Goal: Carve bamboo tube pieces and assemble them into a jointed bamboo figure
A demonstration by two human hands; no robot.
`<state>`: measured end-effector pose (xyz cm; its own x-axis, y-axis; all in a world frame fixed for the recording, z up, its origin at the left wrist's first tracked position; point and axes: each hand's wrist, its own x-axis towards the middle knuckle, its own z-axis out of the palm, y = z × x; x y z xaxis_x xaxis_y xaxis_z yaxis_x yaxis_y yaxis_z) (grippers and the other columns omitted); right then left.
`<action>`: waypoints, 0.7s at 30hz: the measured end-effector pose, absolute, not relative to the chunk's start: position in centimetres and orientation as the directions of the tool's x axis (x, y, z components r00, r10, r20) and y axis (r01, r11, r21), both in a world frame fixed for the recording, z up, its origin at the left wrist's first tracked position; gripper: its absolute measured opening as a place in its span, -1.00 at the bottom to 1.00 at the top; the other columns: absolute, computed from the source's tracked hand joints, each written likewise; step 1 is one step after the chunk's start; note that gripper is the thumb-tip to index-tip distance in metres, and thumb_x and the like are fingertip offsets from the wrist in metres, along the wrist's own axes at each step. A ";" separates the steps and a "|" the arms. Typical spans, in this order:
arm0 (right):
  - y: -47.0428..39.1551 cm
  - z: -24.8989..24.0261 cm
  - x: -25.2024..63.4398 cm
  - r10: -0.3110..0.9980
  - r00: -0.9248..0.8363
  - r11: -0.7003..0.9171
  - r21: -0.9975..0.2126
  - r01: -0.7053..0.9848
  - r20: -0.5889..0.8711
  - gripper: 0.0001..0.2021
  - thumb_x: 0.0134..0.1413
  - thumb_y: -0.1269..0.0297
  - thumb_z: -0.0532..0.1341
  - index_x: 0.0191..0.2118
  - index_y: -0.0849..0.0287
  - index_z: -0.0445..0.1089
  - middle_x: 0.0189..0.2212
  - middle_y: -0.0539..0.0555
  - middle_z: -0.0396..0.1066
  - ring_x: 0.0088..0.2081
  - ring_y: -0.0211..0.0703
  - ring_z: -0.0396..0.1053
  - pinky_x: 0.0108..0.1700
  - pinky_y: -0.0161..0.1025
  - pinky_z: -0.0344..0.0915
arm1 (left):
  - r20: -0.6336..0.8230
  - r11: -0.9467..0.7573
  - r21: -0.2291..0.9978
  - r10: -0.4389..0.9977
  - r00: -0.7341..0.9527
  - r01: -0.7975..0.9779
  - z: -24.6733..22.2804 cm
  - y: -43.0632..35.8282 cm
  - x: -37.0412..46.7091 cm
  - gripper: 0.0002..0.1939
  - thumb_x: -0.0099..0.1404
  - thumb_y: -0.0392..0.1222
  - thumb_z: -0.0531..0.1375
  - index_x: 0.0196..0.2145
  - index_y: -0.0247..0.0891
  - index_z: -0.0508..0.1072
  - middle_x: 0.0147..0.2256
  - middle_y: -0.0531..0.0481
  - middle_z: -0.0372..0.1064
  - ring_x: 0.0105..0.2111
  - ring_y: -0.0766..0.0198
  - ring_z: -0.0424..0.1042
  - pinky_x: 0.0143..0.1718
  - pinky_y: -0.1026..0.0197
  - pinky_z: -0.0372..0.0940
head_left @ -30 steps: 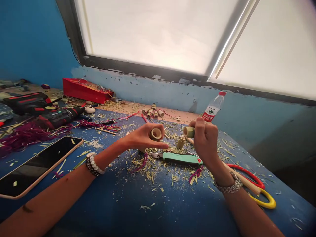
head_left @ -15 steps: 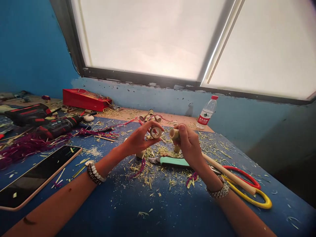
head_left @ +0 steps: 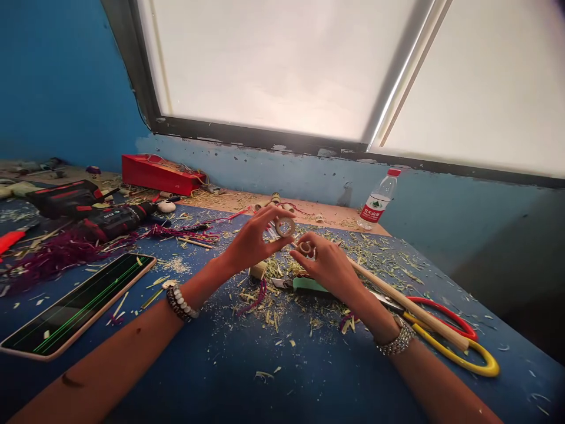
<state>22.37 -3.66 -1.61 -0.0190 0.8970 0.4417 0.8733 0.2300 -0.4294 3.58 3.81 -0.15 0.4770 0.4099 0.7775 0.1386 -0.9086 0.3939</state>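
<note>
My left hand (head_left: 249, 241) pinches a short bamboo ring (head_left: 285, 236) between thumb and fingers, its round open end facing me. Close beside it on the right, my right hand (head_left: 333, 265) is closed on a narrower bamboo tube (head_left: 305, 248), its end also turned toward me. The two pieces are near each other; whether they touch I cannot tell. Below the right hand lies a knife with a green handle (head_left: 309, 285), partly covered by that hand. A bamboo piece (head_left: 258, 270) with purple thread beside it rests under my left hand.
Shavings litter the blue tabletop (head_left: 238, 377). A wooden stick (head_left: 415, 309) lies across red-and-yellow-handled scissors (head_left: 485, 366) at right. Leftward are a phone (head_left: 83, 306), a power drill (head_left: 115, 221), purple fibres (head_left: 48, 259) and a red box (head_left: 159, 175). A water bottle (head_left: 375, 203) stands behind.
My right hand has moved slightly left and down and turned its bamboo tube end-on toward me. My left hand still holds the ring. The whole view has shifted a little; green lines now show on the phone.
</note>
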 end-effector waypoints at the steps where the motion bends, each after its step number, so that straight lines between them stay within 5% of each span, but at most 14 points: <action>1: -3.6 -1.8 22.3 0.895 -0.051 0.245 -0.393 0.886 0.444 -0.82 0.17 0.14 0.29 -0.27 0.12 0.35 -0.35 0.05 0.49 -0.36 -0.12 0.40 -0.34 -0.21 0.16 | 0.770 -0.888 0.433 0.454 0.447 0.156 -0.1 3.8 3.6 -0.63 0.25 -0.24 0.35 -0.02 -0.15 0.38 -0.09 -0.03 0.47 -0.11 0.21 0.45 -0.14 0.14 0.35; 4: -3.5 -2.3 22.1 0.894 -0.128 0.301 -0.365 0.881 0.429 -0.84 0.17 0.17 0.29 -0.25 0.13 0.40 -0.30 0.06 0.51 -0.32 -0.12 0.42 -0.32 -0.22 0.18 | 0.744 -0.833 0.525 0.548 0.383 0.173 0.1 3.9 3.4 -0.67 0.25 -0.16 0.35 -0.07 -0.17 0.37 -0.15 0.00 0.49 -0.15 0.23 0.45 -0.20 0.17 0.34; 8: -3.7 -2.1 21.8 0.902 -0.192 0.385 -0.521 0.762 0.386 -0.76 0.27 0.11 0.19 -0.05 0.10 0.40 -0.31 0.02 0.52 -0.50 -0.26 0.34 -0.39 -0.26 0.20 | 0.725 -0.788 0.577 0.615 0.312 0.213 0.3 4.2 3.1 -0.69 0.22 -0.06 0.36 -0.13 -0.18 0.42 -0.21 -0.01 0.41 -0.30 0.28 0.37 -0.29 0.19 0.31; 14: -3.9 -1.7 22.2 0.838 -0.020 0.425 -0.631 0.648 0.545 -0.77 0.34 0.20 0.05 -0.07 0.16 0.38 -0.50 -0.03 0.40 -0.55 -0.28 0.34 -0.49 -0.30 0.18 | 0.560 -0.592 0.803 0.789 0.253 0.069 0.0 5.1 3.3 -0.58 0.20 0.06 0.35 -0.15 -0.21 0.31 -0.34 0.03 0.41 -0.44 0.34 0.31 -0.39 0.21 0.25; 21: -4.6 -1.6 22.0 0.715 -0.037 0.506 -0.481 0.716 0.698 -0.81 0.33 0.23 0.06 -0.18 0.12 0.41 -0.67 -0.14 0.22 -0.66 -0.32 0.15 -0.53 -0.28 0.07 | 0.453 -0.443 0.890 0.828 0.331 -0.111 0.4 5.9 3.1 -0.49 0.17 0.01 0.35 -0.02 -0.30 0.36 -0.13 -0.17 0.51 -0.24 0.20 0.46 -0.36 0.21 0.35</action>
